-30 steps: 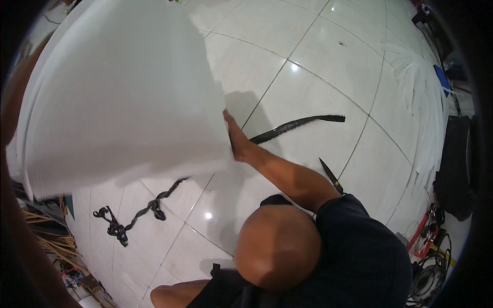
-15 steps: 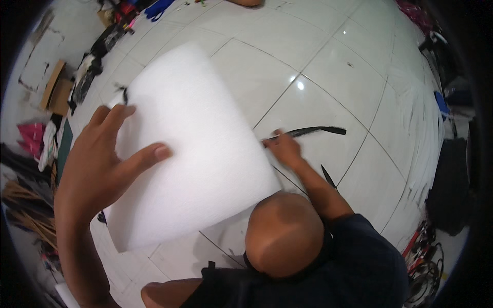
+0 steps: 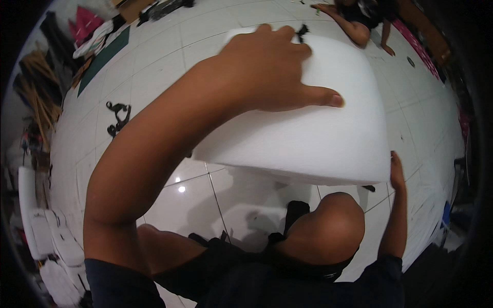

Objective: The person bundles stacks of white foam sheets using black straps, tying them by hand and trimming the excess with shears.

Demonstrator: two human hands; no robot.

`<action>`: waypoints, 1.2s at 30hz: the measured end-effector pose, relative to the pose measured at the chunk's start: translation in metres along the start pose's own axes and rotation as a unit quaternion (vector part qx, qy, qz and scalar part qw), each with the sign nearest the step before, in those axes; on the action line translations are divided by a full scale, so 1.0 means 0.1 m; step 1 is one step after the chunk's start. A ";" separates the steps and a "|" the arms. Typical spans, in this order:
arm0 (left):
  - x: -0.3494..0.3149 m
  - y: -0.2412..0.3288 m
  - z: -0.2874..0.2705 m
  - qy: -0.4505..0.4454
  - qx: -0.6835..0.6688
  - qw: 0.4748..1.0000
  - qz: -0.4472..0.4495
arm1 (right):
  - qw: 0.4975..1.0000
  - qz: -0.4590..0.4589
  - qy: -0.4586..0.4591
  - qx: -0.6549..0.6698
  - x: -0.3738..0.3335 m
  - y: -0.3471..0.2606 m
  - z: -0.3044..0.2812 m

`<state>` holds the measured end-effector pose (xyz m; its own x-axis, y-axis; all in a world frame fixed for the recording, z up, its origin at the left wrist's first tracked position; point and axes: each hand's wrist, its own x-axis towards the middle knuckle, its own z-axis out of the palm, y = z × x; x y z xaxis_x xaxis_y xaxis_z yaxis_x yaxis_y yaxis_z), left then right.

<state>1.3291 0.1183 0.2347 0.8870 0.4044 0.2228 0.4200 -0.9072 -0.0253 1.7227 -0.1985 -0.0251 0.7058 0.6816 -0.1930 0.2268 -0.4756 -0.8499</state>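
Note:
A large white foam block (image 3: pixel 339 138) is tilted in front of my knees. My left hand (image 3: pixel 272 72) reaches across its top from the left, fingers bent on the far part and thumb stretched out over the white surface. Beside those fingers a black tie (image 3: pixel 303 33) sticks up at the block's far side. My right hand (image 3: pixel 397 172) is closed against the block's right near corner, its fingers partly hidden by the edge. Under that corner pokes the end of a black strap (image 3: pixel 368 188).
Another person (image 3: pixel 359 25) sits on the tiled floor at the far right. A black tangled object (image 3: pixel 119 118) lies left of my arm. White padded pieces (image 3: pixel 59 236) stand at the left edge, with sticks (image 3: pixel 38 77) and a green sheet (image 3: pixel 105 61) beyond.
My view has swung left, so the block now appears farther right and turned. My right hand has gone from the black strap to the block's right corner. My left hand stays on the block.

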 end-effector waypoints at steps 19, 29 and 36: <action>-0.03 0.04 0.31 0.081 -0.086 0.993 -0.005 | 0.959 0.031 0.097 -0.263 -0.30 1.16 0.40; -0.10 -0.06 0.28 0.096 -0.097 0.991 0.008 | 0.877 -0.254 -0.014 -0.406 -0.40 -2.91 -0.19; -0.03 -0.10 0.32 0.080 -0.094 0.992 -0.011 | 0.852 -0.399 -0.134 -0.311 -0.89 -3.75 0.97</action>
<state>1.3282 0.1297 0.2027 0.8306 0.4137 0.3728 0.3814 -0.9104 0.1605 1.5097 -0.0272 0.2634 0.0007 0.9891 0.1475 0.9335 0.0523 -0.3547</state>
